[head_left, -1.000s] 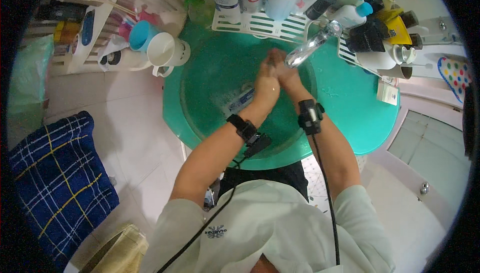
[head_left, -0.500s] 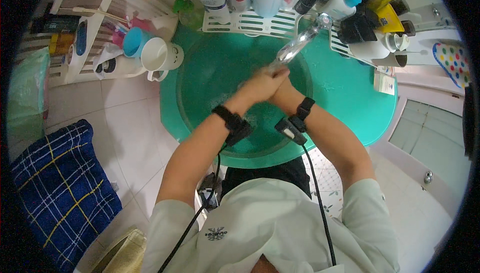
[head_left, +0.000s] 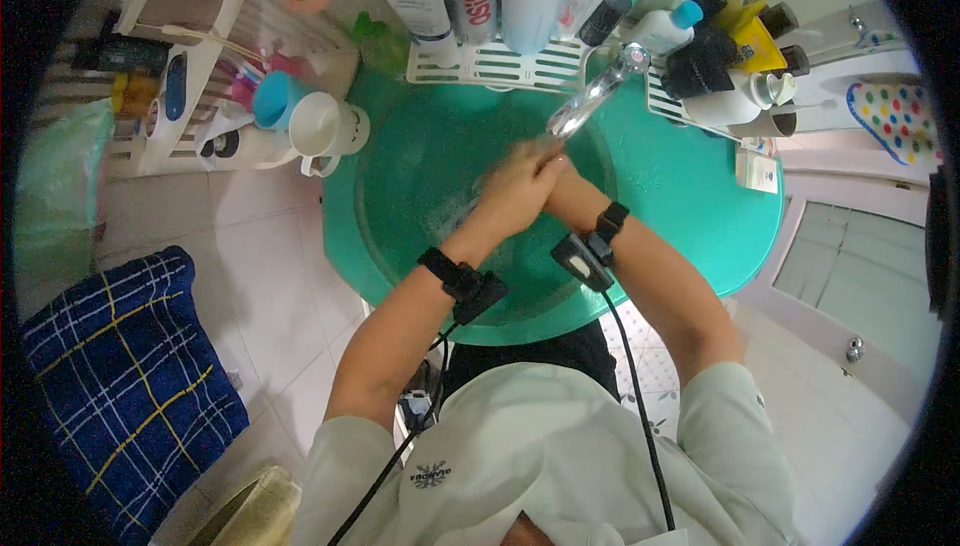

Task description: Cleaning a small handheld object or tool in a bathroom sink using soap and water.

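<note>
Over the green sink basin [head_left: 405, 171], both of my hands are pressed together beneath the clear-handled chrome faucet [head_left: 590, 101]. My left hand [head_left: 515, 191] lies across my right hand [head_left: 570, 184] and partly covers it. Their fingers are blurred or hidden, so I cannot make out how far they are bent. Water splashes in the basin to the left of the hands. Nothing else shows between them. Each wrist wears a black strap with a small dark device and a cable.
White slotted racks [head_left: 490, 68] behind the basin carry tubes and bottles. A white mug [head_left: 325, 126] and a blue cup [head_left: 277, 99] stand on the left shelf. A small white box [head_left: 757, 170] sits at the counter's right edge. A blue plaid cloth [head_left: 135, 376] hangs lower left.
The view has shifted slightly. My hands stay together under the faucet, with the left hand slid a little further over the right and blurred by motion.
</note>
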The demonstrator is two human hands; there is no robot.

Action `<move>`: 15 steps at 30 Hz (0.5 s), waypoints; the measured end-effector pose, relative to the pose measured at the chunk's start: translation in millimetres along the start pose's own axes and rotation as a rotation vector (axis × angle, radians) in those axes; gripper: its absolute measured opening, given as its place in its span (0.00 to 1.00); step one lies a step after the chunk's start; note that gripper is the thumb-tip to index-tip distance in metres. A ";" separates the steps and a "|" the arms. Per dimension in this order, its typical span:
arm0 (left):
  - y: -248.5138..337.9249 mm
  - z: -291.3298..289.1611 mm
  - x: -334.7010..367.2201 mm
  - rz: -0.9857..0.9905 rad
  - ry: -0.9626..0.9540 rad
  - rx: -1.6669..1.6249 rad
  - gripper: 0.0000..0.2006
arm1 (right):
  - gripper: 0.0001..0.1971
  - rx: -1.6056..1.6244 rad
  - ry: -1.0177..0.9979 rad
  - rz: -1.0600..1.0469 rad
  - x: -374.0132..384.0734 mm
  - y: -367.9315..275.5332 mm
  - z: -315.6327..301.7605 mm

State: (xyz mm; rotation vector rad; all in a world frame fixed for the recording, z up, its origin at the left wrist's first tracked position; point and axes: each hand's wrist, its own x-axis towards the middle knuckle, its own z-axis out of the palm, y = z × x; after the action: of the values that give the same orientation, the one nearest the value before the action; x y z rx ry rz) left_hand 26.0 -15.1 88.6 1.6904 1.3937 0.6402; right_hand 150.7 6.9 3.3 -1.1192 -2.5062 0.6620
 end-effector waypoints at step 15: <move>2.4 27.5 8.0 -0.699 0.293 -1.517 0.24 | 0.23 0.240 0.450 0.635 46.6 -36.0 -14.8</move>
State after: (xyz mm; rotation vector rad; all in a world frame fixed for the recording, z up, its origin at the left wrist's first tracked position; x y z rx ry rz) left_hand 51.5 -15.2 75.4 -0.0849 1.0074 1.0988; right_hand 105.4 25.4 39.3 -1.7481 -1.6421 0.7337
